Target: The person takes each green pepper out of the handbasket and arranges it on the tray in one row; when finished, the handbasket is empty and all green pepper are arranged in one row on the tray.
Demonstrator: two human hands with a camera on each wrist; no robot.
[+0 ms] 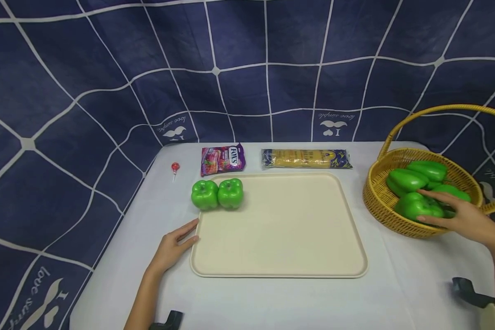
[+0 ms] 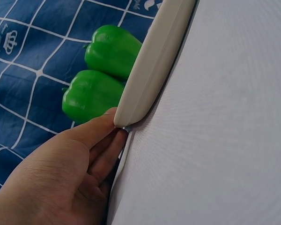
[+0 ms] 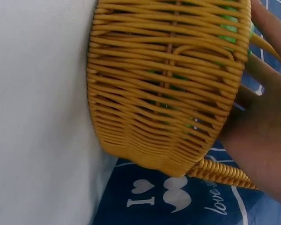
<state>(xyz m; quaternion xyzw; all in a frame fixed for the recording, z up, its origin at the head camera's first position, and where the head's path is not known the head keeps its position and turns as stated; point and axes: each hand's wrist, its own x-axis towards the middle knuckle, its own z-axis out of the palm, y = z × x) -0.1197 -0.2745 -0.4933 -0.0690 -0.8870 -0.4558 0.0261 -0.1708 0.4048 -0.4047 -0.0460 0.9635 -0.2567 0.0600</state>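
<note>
At the right, my right hand (image 1: 466, 220) reaches into a yellow wicker basket (image 3: 164, 89). Its thumb and fingers lie on either side of a green bell pepper (image 1: 416, 206). More green peppers (image 1: 429, 170) are in the basket around it, partly hidden by the hand. My left hand (image 1: 171, 250) rests at the left edge of a cream tray (image 1: 280, 229), its fingertips touching the rim. In the left wrist view, the left hand (image 2: 61, 173) meets the tray's corner. Two green bell peppers (image 1: 217, 194) sit side by side at the tray's far left corner.
Behind the tray lie a purple candy bag (image 1: 222, 159) and a packet of noodles (image 1: 306, 158). A red lollipop (image 1: 175, 167) is at the far left. The basket's tall handle (image 1: 445, 108) arches over it. A blue checked cloth (image 1: 239, 91) hangs behind the white table (image 1: 272, 302).
</note>
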